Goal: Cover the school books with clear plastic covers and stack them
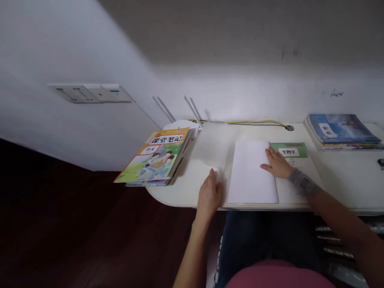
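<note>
My right hand (279, 163) lies flat with fingers spread, pressing on the right edge of a blank white sheet (252, 172). Right beside that edge, partly under my hand and wrist, is a biology textbook (300, 166) with a green and white cover. Whether the sheet is attached to the book or only overlaps it I cannot tell. My left hand (209, 195) hovers at the desk's front edge, left of the sheet, slightly blurred. Its fingers are extended and a little curved, the thumb apart, with nothing visible held. A small whitish patch by its fingertips is unclear.
A stack of workbooks (153, 158) overhangs the left end of the white desk (171, 197), in front of a white router (180, 123). Another book stack (342, 130) stands at right. A yellow cable (255, 121) runs along the wall to a cable hole (289, 128).
</note>
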A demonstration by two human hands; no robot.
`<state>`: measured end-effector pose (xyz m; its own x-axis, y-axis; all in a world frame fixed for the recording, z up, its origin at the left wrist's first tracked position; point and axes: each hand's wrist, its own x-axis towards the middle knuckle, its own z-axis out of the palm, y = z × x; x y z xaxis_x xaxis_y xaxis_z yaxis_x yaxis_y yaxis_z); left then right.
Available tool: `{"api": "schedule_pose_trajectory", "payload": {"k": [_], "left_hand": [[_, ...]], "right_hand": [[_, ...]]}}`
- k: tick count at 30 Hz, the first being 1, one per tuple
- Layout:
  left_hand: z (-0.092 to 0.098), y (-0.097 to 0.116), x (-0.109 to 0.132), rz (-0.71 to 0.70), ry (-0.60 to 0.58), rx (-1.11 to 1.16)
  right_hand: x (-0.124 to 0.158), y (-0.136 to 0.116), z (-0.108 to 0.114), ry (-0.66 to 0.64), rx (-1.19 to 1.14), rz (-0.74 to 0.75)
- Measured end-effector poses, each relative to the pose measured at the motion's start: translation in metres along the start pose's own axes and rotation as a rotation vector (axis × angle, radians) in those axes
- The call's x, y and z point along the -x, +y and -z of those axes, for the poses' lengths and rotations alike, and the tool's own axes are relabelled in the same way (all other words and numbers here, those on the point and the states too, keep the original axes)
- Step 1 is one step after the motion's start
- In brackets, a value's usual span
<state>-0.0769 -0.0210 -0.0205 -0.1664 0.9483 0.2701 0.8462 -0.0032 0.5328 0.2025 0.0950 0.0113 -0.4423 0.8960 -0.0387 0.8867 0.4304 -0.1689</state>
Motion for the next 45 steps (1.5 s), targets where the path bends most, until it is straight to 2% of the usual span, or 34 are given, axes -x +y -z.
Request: {"api": "schedule_pose_trajectory", "payload": {"k": [3, 6, 11, 14, 17, 21, 23, 26, 29, 32, 36, 38, 40, 42, 45], "left_hand": [[0.005, 0.001, -0.005, 0.145, -0.040, 0.109], [0.007, 0.004, -0.005, 0.258, -0.020, 0.280], [0.009, 0.011, -0.006, 0.443, 0.027, 0.814], [0.010, 0.015, -0.007, 0.558, 0.036, 1.010], [0.010, 0.018, -0.008, 0.613, 0.028, 1.054], [0.010, 0.020, -0.010, 0.631, -0.040, 1.012], [0.014, 0.022, -0.010, 0.643, -0.060, 1.030], [0.025, 0.029, -0.011, 0.637, -0.063, 1.123], [0.041, 0.047, -0.012, 0.575, -0.054, 1.220], [0.056, 0.077, -0.009, 0.491, -0.056, 1.273], [0.068, 0.120, 0.001, 0.297, -0.118, 1.251], [0.067, 0.135, 0.005, 0.119, -0.165, 1.201], [0.059, 0.144, 0.003, -0.120, -0.243, 1.048], [0.042, 0.146, -0.005, -0.334, -0.295, 0.742], [0.000, 0.143, -0.023, -0.460, -0.232, 0.180]], "right_hand": [[-0.004, -0.005, -0.004, -0.036, 0.024, -0.018], [-0.003, -0.010, -0.006, -0.041, 0.027, -0.020], [-0.001, -0.006, -0.008, -0.020, 0.027, -0.002], [-0.002, -0.004, -0.010, -0.023, 0.037, 0.029], [-0.005, -0.004, -0.012, -0.014, 0.034, 0.021], [-0.005, -0.014, -0.014, 0.032, 0.007, -0.026], [0.006, -0.023, -0.017, 0.064, -0.016, -0.006], [0.040, -0.043, -0.025, 0.140, -0.046, 0.082], [0.083, -0.063, -0.036, 0.215, -0.075, 0.186], [0.112, -0.073, -0.045, 0.325, -0.129, 0.198], [0.120, -0.061, -0.043, 0.411, -0.393, 0.170], [0.119, -0.046, -0.036, 0.395, -0.615, 0.171], [0.119, -0.026, -0.028, 0.357, -0.830, 0.132], [0.122, -0.005, -0.019, 0.277, -0.998, 0.065], [0.126, 0.024, -0.010, 0.108, -1.185, -0.035]]}}
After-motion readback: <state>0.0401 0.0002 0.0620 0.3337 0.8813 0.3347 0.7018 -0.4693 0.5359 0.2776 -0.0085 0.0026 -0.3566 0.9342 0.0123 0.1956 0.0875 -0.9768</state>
